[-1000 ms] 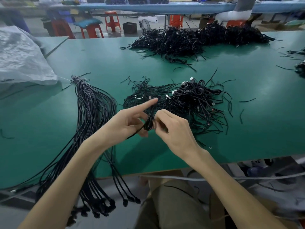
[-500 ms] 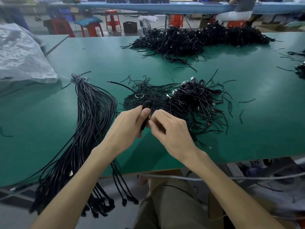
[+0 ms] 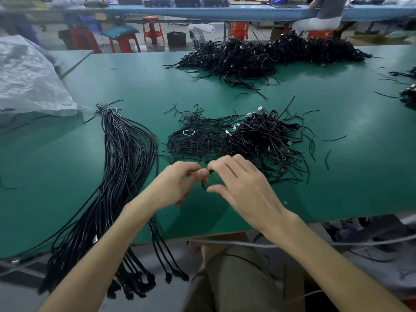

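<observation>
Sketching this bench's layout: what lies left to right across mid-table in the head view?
Grey crinkled plastic sack, tied bundle of long black cables, flat tangle of thin black wires, heap of coiled black USB cables, stray black wire.

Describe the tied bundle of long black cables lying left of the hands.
The bundle of long black cables looks rubber-sheathed and glossy. A pale tie cinches its far end; from there the strands fan out toward the person across the green table, spill over the near edge, and end in black plugs hanging below.
</observation>
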A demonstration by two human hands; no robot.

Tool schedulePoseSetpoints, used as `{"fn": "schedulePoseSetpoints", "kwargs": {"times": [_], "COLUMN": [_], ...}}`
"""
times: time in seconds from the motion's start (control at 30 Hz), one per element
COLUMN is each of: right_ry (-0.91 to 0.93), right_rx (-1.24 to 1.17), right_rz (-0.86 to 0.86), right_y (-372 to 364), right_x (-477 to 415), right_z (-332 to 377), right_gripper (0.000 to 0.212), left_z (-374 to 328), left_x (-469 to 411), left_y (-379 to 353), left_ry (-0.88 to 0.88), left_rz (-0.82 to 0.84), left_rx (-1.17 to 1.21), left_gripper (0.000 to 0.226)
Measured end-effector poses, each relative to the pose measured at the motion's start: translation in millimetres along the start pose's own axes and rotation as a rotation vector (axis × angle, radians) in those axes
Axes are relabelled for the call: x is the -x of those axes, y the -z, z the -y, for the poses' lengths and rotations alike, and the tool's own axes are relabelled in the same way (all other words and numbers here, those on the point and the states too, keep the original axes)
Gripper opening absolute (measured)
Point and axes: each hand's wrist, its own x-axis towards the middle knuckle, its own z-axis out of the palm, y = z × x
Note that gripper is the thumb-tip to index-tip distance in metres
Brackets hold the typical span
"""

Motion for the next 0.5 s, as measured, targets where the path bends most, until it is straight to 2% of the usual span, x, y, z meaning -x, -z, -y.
{"fn": "schedulePoseSetpoints", "kwargs": {"times": [0.07,0.1,0.17,0.23,0.3,0.37,0.43,0.5], "right_ry": [-0.034,-0.044,-0.064,-0.087,-0.181,-0.331,-0.49,-0.593], "right_rx": [0.106,0.167,0.232,0.21,0.163,0.12,0.099,0.118], "right_rz": [0.037,0.067,0.127,0.108,0.059,0.04,0.04,0.053], "right_y": [0.3,-0.4,-3.9,-5.1,-4.8,-2.8,-4.1,-8.4], "right_x": [-0.5,-1.1,-1.8,-1.7,-4.6,-11.3,-18.8,-25.3], "right_z": [1.5,1.9,-0.9,-7.3,-18.2,-32.8,-50.7,-68.8], "right_gripper": [0.055,0.056,0.041,0.02,0.026,0.03,0.03,0.029], "left_z": [1.5,0.8,-5.7,-13.8,-14.3,-4.5,10.4,23.7], "left_x": [0.2,0.5,3.4,7.9,9.5,11.5,15.8,23.4], "left_y": [-1.9,-2.7,-2.4,2.3,11.3,20.8,31.3,38.6], "left_ry": [-0.001,-0.008,-0.032,-0.048,-0.005,0.115,0.311,0.494], "left_rz": [0.03,0.056,0.089,0.048,-0.056,-0.221,-0.387,-0.458], "left_rx": [-0.023,-0.019,0.039,0.195,0.292,0.098,-0.306,-0.637], "left_gripper": [0.027,0.026,0.024,0.021,0.024,0.028,0.033,0.041]}}
